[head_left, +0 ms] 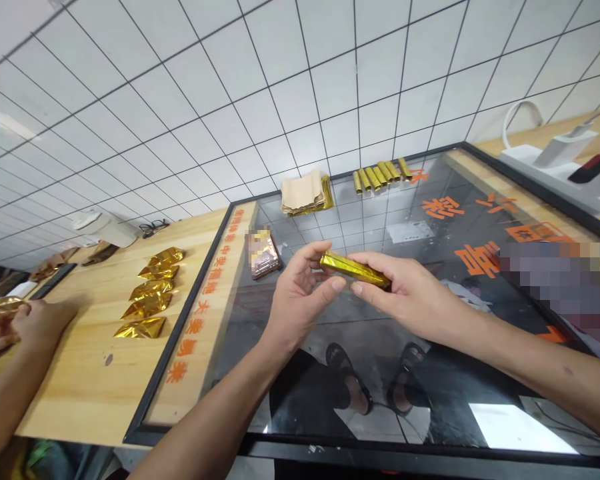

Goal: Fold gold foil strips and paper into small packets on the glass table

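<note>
Both of my hands hold one narrow gold foil packet (353, 267) above the glass table top (380, 313). My left hand (300, 293) pinches its left end between thumb and fingers. My right hand (405, 290) grips its right end, fingers closed round it. Several finished gold rolls (380, 175) lie in a row at the far edge of the glass. A stack of brown paper sheets on gold foil (305, 194) lies to their left.
Several flat gold pouches (153, 293) lie in a column on the wooden table (80, 387) at left. Another person's hands (25, 323) at far left hold a gold pouch. A small dark box (263, 255) rests on the glass. White devices (560, 150) stand at far right.
</note>
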Motion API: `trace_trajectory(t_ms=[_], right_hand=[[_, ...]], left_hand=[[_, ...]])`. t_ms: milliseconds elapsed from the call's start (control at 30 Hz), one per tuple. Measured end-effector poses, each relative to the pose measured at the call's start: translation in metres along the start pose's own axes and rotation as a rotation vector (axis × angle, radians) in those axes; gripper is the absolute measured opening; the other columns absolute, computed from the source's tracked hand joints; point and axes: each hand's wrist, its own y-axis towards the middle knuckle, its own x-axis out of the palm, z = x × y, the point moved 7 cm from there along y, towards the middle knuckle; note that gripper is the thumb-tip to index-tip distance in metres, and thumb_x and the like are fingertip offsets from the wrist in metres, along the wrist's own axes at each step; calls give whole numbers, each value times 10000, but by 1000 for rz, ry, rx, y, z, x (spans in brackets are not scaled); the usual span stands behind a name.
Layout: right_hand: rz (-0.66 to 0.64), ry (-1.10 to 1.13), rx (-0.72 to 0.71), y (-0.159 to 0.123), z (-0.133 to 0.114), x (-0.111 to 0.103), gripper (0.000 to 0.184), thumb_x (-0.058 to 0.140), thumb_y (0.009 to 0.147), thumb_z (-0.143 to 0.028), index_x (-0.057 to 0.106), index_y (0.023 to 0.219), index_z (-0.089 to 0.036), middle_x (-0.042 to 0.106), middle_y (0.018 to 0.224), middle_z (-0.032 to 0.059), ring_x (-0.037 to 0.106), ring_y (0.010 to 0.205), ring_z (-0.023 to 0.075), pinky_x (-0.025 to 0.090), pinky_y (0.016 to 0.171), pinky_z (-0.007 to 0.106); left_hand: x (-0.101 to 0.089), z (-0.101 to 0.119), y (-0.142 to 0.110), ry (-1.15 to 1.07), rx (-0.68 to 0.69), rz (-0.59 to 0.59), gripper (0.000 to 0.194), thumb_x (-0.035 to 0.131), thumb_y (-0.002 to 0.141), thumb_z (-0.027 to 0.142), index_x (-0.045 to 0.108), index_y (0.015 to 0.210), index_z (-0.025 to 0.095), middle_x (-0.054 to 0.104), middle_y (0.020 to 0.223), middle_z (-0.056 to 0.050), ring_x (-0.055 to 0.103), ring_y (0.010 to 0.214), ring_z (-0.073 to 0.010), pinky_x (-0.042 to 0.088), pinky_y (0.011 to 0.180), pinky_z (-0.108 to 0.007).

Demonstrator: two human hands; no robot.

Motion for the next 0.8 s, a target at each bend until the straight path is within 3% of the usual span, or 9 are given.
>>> trace_trajectory(t_ms=[200,333,467,633,800], right_hand=[[-13,-92,-34,0,-8,-4,252,600,1037,-304,735,1246,-264,778,964,-11,685,841,199,469,754,309],[-19,-171,-63,0,-11,-5,263,593,1030,-275,739,1249,-274,790,970,-9,700,851,207,474,767,316],[-11,-177,-74,0,-7,-6,296,612,1031,-294,743,1296,-294,811,1088,10,728,978,242,512,865,354],[-25,-4,-55,1,0,-5,331,655,1027,-364,749,1343,-331,797,1264,3,732,1139,265,557,979,386],[14,19,-105,1,-4,-8,346,656,1019,-307,771,1343,-352,797,1300,2,730,1183,269,563,1046,426]], left_hand=[[-6,13,0,142,85,62,413,833,910,308,633,1266,246,702,1175,-70,673,1033,-185,580,905,-320],[-10,24,3,253,145,52,271,795,936,266,712,1193,239,688,1181,-73,645,952,-163,563,845,-298],[-10,31,7,340,205,17,125,777,952,289,766,1059,226,695,1097,-79,653,1012,-201,568,817,-301],[-4,25,6,265,169,-38,75,783,943,262,759,998,218,688,1103,-81,657,1028,-204,574,839,-312],[-4,16,5,181,74,27,166,809,905,222,720,1045,208,678,1036,-50,633,900,-156,543,804,-280]])
